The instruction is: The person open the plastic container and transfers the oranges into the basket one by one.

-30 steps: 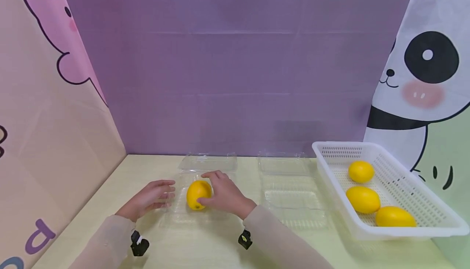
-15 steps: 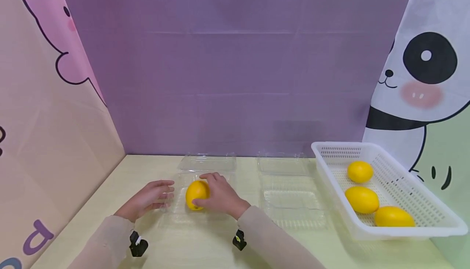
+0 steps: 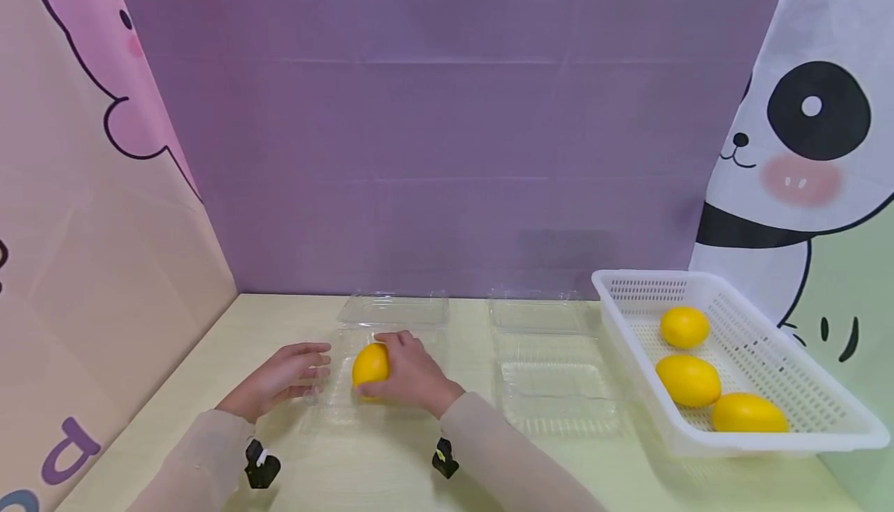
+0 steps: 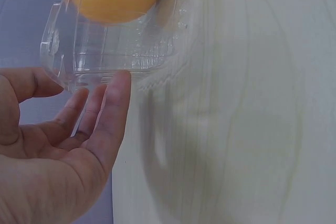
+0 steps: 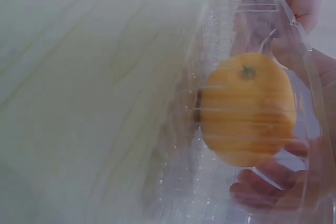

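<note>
A yellow lemon (image 3: 368, 364) sits in the near half of a clear plastic clamshell box (image 3: 341, 392), whose lid (image 3: 394, 311) lies open at the back. My right hand (image 3: 414, 375) holds this lemon from the right, thumb in front and fingers at the far side. Seen through the clear wall in the right wrist view, the lemon (image 5: 248, 111) shows a green stem end. My left hand (image 3: 279, 380) is at the box's left side, fingers loosely extended. In the left wrist view its fingertips are at the box wall (image 4: 126, 61); contact is hard to judge.
A second clear clamshell box (image 3: 559, 380) lies open to the right of the first. At the far right stands a white perforated basket (image 3: 768, 441) with three lemons (image 3: 687, 380) inside. Printed cloth walls close off the back and sides of the table.
My right hand has shifted slightly left with the lemon, its thumb now reaching farther across the front. My left hand stays in about the same place.
</note>
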The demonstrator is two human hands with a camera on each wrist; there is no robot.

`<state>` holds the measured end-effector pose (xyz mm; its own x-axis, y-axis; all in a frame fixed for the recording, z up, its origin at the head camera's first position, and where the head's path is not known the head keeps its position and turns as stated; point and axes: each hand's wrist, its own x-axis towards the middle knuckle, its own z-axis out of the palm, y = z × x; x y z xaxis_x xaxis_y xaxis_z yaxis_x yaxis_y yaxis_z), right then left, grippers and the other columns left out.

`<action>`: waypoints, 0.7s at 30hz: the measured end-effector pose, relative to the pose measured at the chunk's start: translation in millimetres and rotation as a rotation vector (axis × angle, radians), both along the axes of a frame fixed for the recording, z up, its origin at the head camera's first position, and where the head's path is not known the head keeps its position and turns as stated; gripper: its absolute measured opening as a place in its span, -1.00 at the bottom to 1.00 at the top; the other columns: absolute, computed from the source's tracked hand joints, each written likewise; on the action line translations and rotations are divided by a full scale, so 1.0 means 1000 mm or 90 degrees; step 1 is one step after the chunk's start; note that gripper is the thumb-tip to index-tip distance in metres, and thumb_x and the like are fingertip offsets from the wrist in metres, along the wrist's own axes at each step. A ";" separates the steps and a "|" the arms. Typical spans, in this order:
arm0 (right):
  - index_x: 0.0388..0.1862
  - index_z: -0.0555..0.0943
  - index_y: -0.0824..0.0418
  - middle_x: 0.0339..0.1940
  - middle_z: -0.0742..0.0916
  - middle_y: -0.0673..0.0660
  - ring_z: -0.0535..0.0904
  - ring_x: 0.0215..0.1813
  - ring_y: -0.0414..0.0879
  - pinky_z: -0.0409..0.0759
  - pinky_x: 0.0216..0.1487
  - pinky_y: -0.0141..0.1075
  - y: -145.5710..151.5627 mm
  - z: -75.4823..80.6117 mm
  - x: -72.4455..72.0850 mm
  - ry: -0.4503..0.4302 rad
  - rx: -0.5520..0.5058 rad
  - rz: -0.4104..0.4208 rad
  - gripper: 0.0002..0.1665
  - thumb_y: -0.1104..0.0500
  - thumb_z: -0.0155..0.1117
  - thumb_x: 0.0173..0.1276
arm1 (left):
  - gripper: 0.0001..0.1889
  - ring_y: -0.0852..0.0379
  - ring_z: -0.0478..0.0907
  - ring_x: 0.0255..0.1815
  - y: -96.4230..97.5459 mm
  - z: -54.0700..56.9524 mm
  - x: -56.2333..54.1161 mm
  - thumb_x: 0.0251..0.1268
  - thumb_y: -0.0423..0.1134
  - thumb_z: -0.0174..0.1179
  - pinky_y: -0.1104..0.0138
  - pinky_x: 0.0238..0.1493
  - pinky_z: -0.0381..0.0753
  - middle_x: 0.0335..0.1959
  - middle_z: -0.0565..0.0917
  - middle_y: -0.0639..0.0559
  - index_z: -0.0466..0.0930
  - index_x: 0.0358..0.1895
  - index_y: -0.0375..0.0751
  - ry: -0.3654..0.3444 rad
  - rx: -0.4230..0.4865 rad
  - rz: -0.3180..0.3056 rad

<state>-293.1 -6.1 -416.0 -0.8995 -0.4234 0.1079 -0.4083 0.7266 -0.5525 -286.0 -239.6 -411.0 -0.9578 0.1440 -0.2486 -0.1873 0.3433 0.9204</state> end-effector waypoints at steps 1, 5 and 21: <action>0.44 0.39 0.08 0.28 0.51 0.06 0.45 0.10 -0.07 0.59 0.02 -0.22 -0.001 0.000 0.000 0.000 0.006 -0.003 0.00 -0.26 0.52 0.10 | -0.41 -0.37 0.39 0.29 0.000 0.000 0.000 0.58 -0.14 -0.03 0.06 0.15 0.60 0.39 0.30 -0.46 0.16 0.47 -0.48 -0.001 -0.001 0.000; 0.47 0.34 0.08 0.30 0.50 0.08 0.46 0.10 -0.05 0.61 0.02 -0.19 -0.002 -0.001 0.002 -0.010 0.020 -0.012 0.05 -0.29 0.52 0.09 | -0.41 -0.38 0.36 0.31 -0.001 -0.001 -0.001 0.57 -0.16 -0.01 0.06 0.17 0.59 0.40 0.29 -0.46 0.15 0.47 -0.48 -0.001 -0.004 -0.004; 0.54 0.25 0.09 0.30 0.50 0.12 0.47 0.13 -0.03 0.61 0.11 -0.11 -0.005 -0.006 -0.001 -0.041 0.031 -0.017 0.16 -0.28 0.54 0.06 | -0.41 -0.36 0.38 0.30 0.001 0.000 -0.001 0.59 -0.13 -0.04 0.05 0.18 0.58 0.40 0.29 -0.46 0.15 0.48 -0.47 -0.003 -0.004 -0.001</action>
